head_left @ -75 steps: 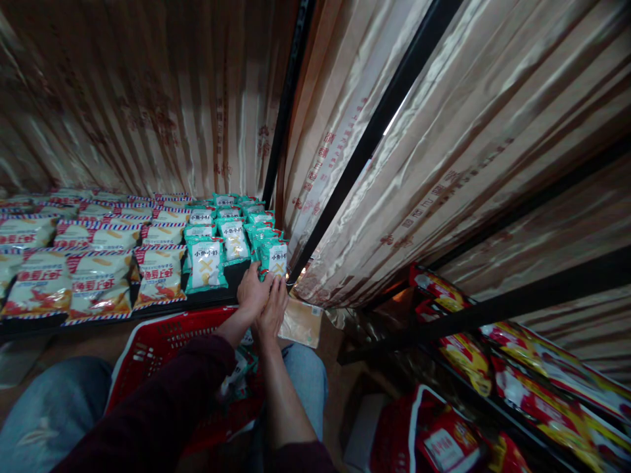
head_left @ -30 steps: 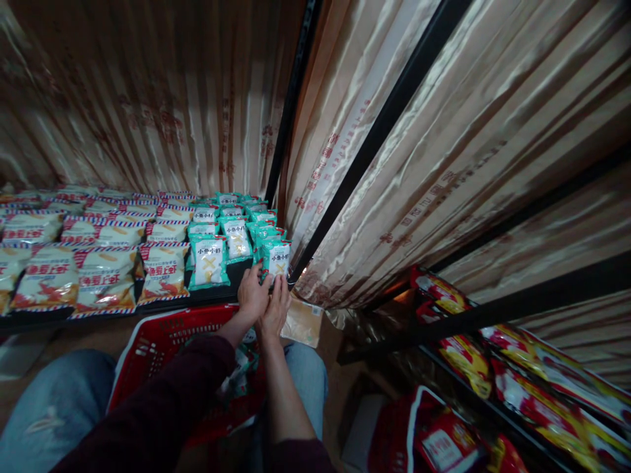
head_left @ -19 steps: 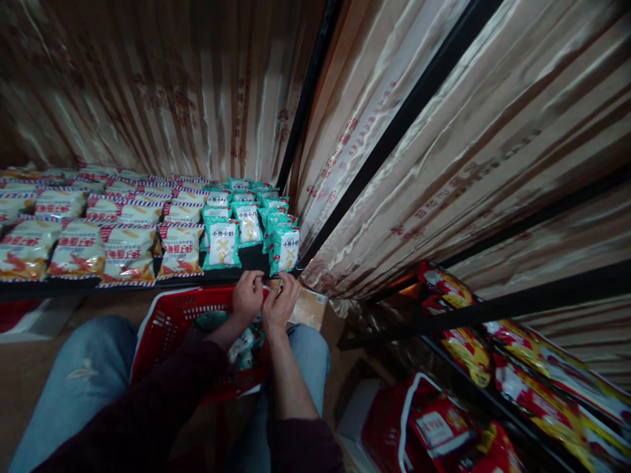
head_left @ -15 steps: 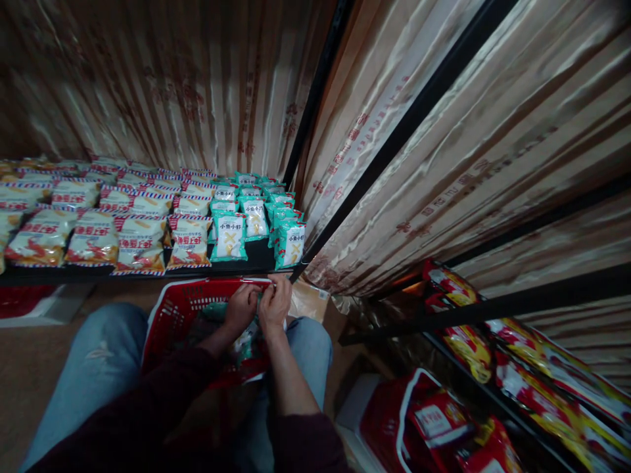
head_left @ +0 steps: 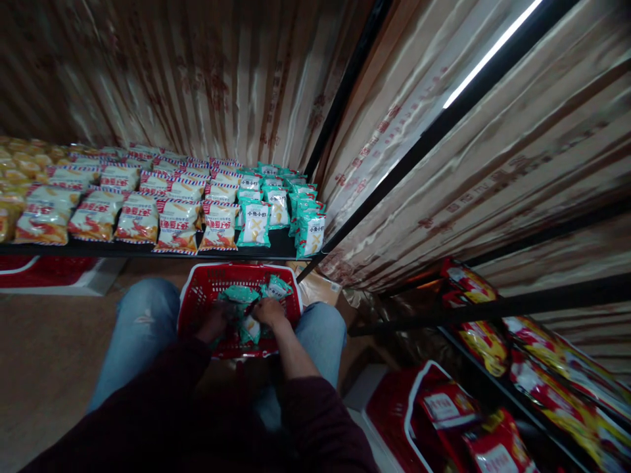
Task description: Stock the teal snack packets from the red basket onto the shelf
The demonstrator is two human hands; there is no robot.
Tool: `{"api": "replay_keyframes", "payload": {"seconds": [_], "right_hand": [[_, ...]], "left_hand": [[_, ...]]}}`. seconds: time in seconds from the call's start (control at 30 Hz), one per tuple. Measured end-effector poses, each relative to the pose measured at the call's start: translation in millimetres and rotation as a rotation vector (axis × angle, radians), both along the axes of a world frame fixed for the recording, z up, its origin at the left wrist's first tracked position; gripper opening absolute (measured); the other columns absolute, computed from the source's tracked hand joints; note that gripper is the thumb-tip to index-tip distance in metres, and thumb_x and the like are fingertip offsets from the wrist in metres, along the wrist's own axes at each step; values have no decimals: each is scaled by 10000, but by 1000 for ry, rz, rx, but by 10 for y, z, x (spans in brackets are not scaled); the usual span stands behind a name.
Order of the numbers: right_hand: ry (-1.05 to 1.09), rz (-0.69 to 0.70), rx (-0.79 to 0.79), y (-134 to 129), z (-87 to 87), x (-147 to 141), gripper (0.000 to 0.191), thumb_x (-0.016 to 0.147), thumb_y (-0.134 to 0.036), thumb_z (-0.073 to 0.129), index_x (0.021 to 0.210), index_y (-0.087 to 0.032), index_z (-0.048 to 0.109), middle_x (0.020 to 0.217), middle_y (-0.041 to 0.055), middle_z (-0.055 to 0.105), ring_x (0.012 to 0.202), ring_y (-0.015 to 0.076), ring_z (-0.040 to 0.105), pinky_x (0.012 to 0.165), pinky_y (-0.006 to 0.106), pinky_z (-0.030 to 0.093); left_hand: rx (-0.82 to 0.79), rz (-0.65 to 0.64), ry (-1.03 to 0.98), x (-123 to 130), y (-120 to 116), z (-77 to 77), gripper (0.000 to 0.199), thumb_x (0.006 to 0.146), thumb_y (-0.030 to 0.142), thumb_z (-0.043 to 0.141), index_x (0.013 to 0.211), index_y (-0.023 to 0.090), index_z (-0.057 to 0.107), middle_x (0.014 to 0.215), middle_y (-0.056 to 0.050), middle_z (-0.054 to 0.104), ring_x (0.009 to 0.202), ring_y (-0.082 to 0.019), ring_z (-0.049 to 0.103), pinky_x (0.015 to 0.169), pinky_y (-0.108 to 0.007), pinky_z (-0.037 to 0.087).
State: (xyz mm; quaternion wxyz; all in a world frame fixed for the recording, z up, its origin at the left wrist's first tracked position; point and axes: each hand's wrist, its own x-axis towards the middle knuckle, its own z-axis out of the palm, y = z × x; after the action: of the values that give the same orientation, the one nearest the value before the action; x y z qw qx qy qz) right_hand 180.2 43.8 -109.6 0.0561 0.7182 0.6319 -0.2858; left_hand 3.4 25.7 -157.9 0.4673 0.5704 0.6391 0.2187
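Between my knees stands a red shopping basket (head_left: 290, 272) with several green-and-white snack bags (head_left: 240, 293) inside. My right hand (head_left: 269, 311) is down in the basket, fingers curled together on a snack bag (head_left: 251, 330) near the middle. On the left side of the basket, my left hand (head_left: 214, 322) reaches in beside the bags; its fingers are dark and smeared, so their grip cannot be made out. Another green bag (head_left: 277, 286) lies at the basket's back right, just beyond my right hand.
A black shelf (head_left: 283, 244) ahead bears rows of white-and-orange snack bags (head_left: 177, 225) and green bags (head_left: 255, 223). A slanting black post (head_left: 384, 177) rises at its right end. Lower right are another red basket (head_left: 389, 420) and a rack with red-and-yellow packs (head_left: 473, 332).
Both hands have moved from the basket's far rim down among the green bags inside. The view has shifted, so the shelf and basket appear farther right and slightly higher.
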Motion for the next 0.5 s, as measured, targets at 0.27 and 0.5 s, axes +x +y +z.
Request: {"api": "replay_keyframes", "payload": {"seconds": [0.27, 0.5], "right_hand": [[-155, -259, 24, 16, -36, 134, 422, 874, -298, 381, 1186, -65, 542, 1204, 247, 568, 1089, 315, 588, 844, 417, 476], [-33, -249, 40, -8, -217, 76, 372, 778, -211, 518, 1117, -78, 597, 1118, 214, 631, 1102, 290, 579, 929, 383, 424]], "left_hand": [[6, 56, -130, 76, 7, -178, 89, 622, 106, 586, 612, 185, 625, 801, -86, 677, 1004, -278, 568, 941, -395, 388], [-115, -6, -230, 126, -48, -201, 205, 552, 137, 615, 751, 160, 660, 777, -49, 693, 894, -273, 615, 871, -383, 438]]}}
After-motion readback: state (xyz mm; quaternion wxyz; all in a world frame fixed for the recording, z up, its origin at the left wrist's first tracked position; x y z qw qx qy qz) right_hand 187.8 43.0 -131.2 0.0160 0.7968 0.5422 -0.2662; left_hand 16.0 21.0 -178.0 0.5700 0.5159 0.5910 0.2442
